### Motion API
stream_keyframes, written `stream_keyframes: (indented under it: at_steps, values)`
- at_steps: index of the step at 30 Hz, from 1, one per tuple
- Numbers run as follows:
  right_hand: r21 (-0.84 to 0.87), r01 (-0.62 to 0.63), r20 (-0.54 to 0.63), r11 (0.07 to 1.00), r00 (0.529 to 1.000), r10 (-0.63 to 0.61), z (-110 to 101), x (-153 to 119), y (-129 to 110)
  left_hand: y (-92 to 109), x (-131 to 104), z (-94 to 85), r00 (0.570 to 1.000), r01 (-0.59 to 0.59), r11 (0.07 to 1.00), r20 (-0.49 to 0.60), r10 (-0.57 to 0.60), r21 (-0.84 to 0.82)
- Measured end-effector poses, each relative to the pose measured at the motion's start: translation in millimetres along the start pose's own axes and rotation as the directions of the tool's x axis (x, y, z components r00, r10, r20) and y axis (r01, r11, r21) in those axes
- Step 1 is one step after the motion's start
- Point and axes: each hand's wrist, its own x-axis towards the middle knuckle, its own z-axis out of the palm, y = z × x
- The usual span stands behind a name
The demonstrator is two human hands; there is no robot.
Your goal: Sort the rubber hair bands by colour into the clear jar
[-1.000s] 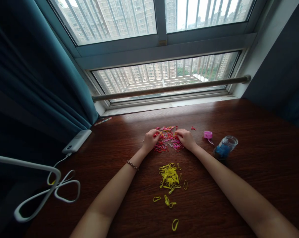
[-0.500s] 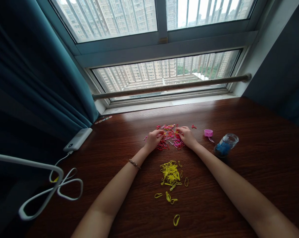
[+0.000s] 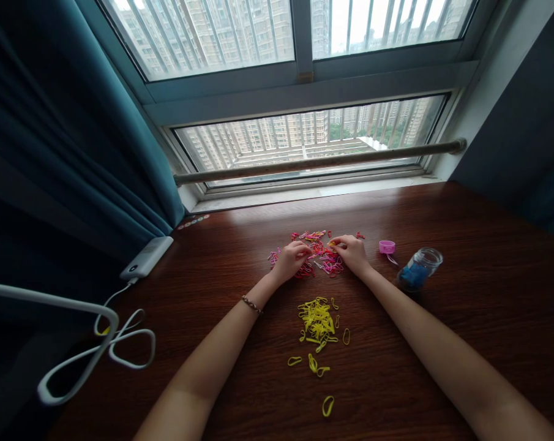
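Note:
A loose pile of pink and red rubber bands [image 3: 329,263] lies on the brown wooden table, between and under my hands. My left hand [image 3: 291,260] reaches into the pile's left side, fingers pressed together; whatever is between the tips is too small to make out. At the right side, my right hand [image 3: 354,252] pinches a small yellow rubber band [image 3: 332,244] between thumb and fingers. Nearer to me, between my forearms, lies a heap of yellow rubber bands [image 3: 318,321], with several strays around and below it.
On the right stand a glass jar [image 3: 419,269] with blue contents and a pink ring-shaped lid [image 3: 387,247]. A white power bank [image 3: 147,257] with a looped white cable [image 3: 132,334] is at the left by the curtain [image 3: 134,153]. A metal rail [image 3: 322,164] crosses the window.
My left hand has shifted slightly right, further over the pile. My right hand has drawn a little to the right, with the yellow band at its fingertips.

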Motion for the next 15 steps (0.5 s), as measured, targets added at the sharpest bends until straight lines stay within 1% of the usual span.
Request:
stream_keyframes:
  at_steps: [4,6,7,9,10,11,13,15]
  values:
    - [0.01,-0.003,-0.014,1.0,1.0,0.003,0,0,1,5,1,-1.2,0.999,0.027,0.998,0.031,-0.025,-0.062]
    - [0.016,-0.006,-0.017,1.0,1.0,0.006,1,0,2,10,2,-3.6,0.996,0.067,0.99,0.065,-0.06,-0.124]
    - [0.019,-0.008,-0.017,1.0,1.0,0.008,1,0,2,13,3,-5.4,0.992,0.097,0.982,0.1,-0.082,-0.16]
    - [0.027,-0.014,-0.018,1.0,1.0,0.014,2,0,3,20,3,-9.8,0.966,0.174,0.958,0.231,-0.12,-0.228]
    - [0.032,-0.017,-0.017,0.999,1.0,0.017,2,0,4,24,4,-12.2,0.939,0.215,0.943,0.32,-0.128,-0.254]
    - [0.037,-0.019,-0.017,0.999,1.0,0.02,2,0,4,28,4,-14.6,0.903,0.255,0.927,0.412,-0.126,-0.275]
    - [0.049,-0.026,-0.019,0.998,0.999,0.027,2,0,4,35,4,-18.8,0.815,0.315,0.901,0.572,-0.096,-0.298]
    - [0.06,-0.034,-0.022,0.998,0.999,0.036,2,-1,4,41,4,-21.7,0.742,0.341,0.891,0.668,-0.06,-0.299]
